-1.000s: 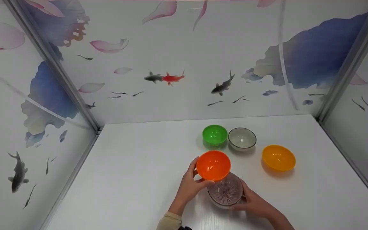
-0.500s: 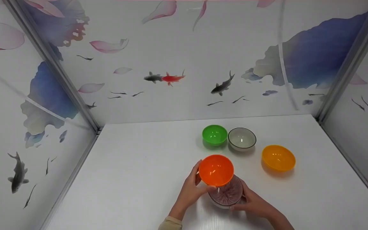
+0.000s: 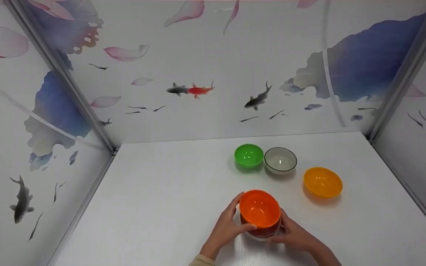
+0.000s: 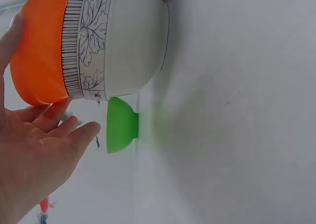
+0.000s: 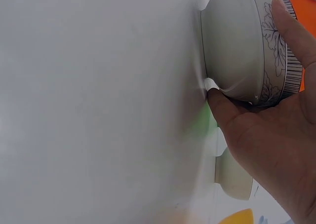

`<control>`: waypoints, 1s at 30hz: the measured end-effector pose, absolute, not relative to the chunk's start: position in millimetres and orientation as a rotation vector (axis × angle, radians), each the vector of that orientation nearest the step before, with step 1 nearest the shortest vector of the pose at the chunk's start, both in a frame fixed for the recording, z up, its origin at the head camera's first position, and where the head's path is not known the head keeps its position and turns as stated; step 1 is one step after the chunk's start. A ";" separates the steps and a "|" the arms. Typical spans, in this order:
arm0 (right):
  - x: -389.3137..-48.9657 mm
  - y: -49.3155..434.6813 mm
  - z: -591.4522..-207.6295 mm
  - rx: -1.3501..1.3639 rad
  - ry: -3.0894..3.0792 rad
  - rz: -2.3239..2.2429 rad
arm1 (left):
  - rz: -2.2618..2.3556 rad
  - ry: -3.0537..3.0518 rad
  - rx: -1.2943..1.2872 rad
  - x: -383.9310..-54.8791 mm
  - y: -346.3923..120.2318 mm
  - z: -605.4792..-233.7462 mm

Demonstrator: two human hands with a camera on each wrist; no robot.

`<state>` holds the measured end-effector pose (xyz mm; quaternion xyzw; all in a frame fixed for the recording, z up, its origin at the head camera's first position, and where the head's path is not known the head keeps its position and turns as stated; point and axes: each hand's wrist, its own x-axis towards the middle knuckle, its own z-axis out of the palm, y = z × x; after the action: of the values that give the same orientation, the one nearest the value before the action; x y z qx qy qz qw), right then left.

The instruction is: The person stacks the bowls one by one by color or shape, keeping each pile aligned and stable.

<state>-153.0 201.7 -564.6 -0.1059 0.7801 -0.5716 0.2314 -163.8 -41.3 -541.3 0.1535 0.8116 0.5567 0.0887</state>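
An orange bowl (image 3: 260,207) is held upright by my left hand (image 3: 228,228), thumb at the near side and fingers around the far left. It sits over the mouth of a larger white bowl (image 4: 133,36) with a striped rim band and black leaf drawings, its lower part inside that rim. Most of the larger bowl's purplish inside is hidden from the head view. My right hand (image 3: 295,233) grips this patterned bowl from the right; in the right wrist view the thumb and a finger lie along its wall (image 5: 232,46), its foot on the table.
Behind the hands stand a green bowl (image 3: 249,156) and, beside it, a whitish bowl (image 3: 280,161) with a dark rim. A yellow-orange bowl (image 3: 323,182) stands farther right. White walls (image 3: 220,66) with fish and petal prints enclose the white table (image 3: 154,199).
My left hand has brought the orange bowl right and toward me, from beyond the patterned bowl to down over its mouth. My right hand has stayed in place on the patterned bowl.
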 end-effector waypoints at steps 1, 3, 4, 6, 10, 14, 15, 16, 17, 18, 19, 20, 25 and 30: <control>-153.0 201.6 -564.9 -0.284 2.143 -1.573 | 1.639 2.432 0.461 -163.0 -40.8 -541.6; -153.0 201.4 -566.0 -0.273 2.141 -1.572 | 1.617 2.450 0.465 -161.6 -39.9 -542.8; -153.3 201.2 -566.5 -0.267 2.140 -1.573 | 1.608 2.458 0.464 -160.9 -39.4 -543.5; -153.7 200.8 -567.2 -0.245 2.140 -1.569 | 1.593 2.459 0.447 -159.6 -38.5 -545.2; -154.2 200.4 -567.5 -0.225 2.144 -1.564 | 1.586 2.442 0.416 -158.0 -37.3 -549.6; -153.4 200.3 -567.0 -0.238 2.150 -1.565 | 1.588 2.429 0.420 -156.2 -38.1 -553.5; -153.3 200.2 -567.0 -0.241 2.152 -1.566 | 1.588 2.428 0.429 -155.7 -38.6 -554.1; -153.3 200.4 -567.2 -0.244 2.153 -1.568 | 1.585 2.428 0.437 -155.0 -39.2 -554.5; -153.2 200.5 -567.4 -0.246 2.154 -1.568 | 1.587 2.423 0.443 -154.7 -39.5 -555.0; -153.3 200.6 -567.8 -0.250 2.155 -1.569 | 1.588 2.419 0.450 -154.5 -39.8 -555.4; -153.5 200.8 -568.2 -0.252 2.155 -1.570 | 1.587 2.418 0.456 -154.3 -40.1 -555.6; -153.9 200.9 -568.8 -0.256 2.158 -1.570 | 1.586 2.418 0.462 -154.2 -40.2 -555.7; -155.0 200.1 -570.2 -0.242 2.158 -1.564 | 1.549 2.448 0.428 -153.4 -40.0 -556.8; -154.6 200.9 -569.2 -0.264 2.158 -1.565 | 1.534 2.458 0.401 -152.9 -39.9 -557.2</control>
<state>-154.6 200.9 -569.2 -0.0960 0.7841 -0.5687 0.2293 -152.9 -39.9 -557.2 0.1363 0.8354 0.5213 0.1083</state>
